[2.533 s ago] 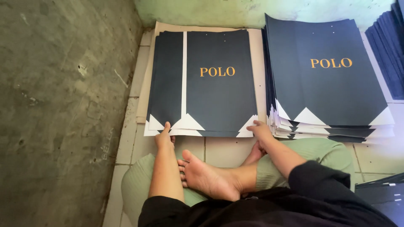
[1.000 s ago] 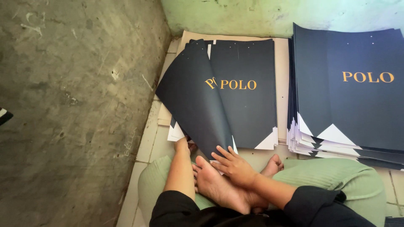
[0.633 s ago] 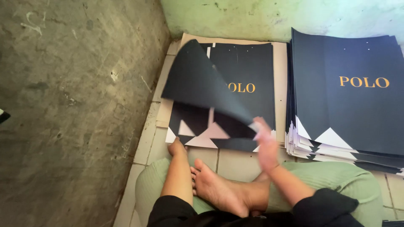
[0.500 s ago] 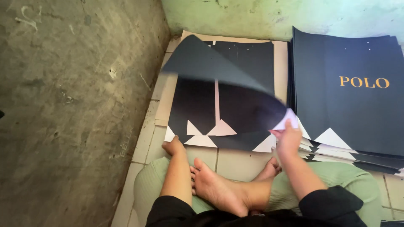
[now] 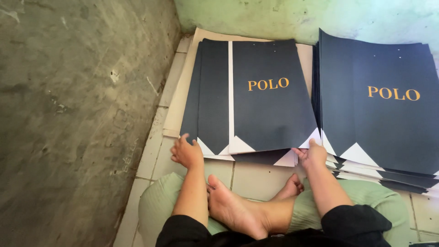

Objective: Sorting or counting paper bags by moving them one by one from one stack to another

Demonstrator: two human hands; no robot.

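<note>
On the tiled floor by the grey concrete wall [image 5: 68, 100], a person sits cross-legged, bare feet [image 5: 238, 210] tucked in front, facing a flat dark navy paper-bag blank [image 5: 256, 100] with gold lettering. The blank lies on a beige cardboard sheet [image 5: 183, 105], white triangular bottom flaps toward the sitter.

Left hand [image 5: 187, 153]: fingers curled, resting at the blank's near left corner, touching the edge; a true grip cannot be confirmed.
Right hand [image 5: 311, 155]: fingers spread, thumb over the near right corner, pinching the top layer where a second dark sheet shows just beneath.

To the right, touching the working blank's side, a stack of identical navy blanks [image 5: 384, 114] sits fanned at its near edge.

Judgement: the step in hand appears to be squaring a folded panel down onto the blank. The next move likely calls for even pressure along the fold, both corners kept aligned so the crease runs straight.
</note>
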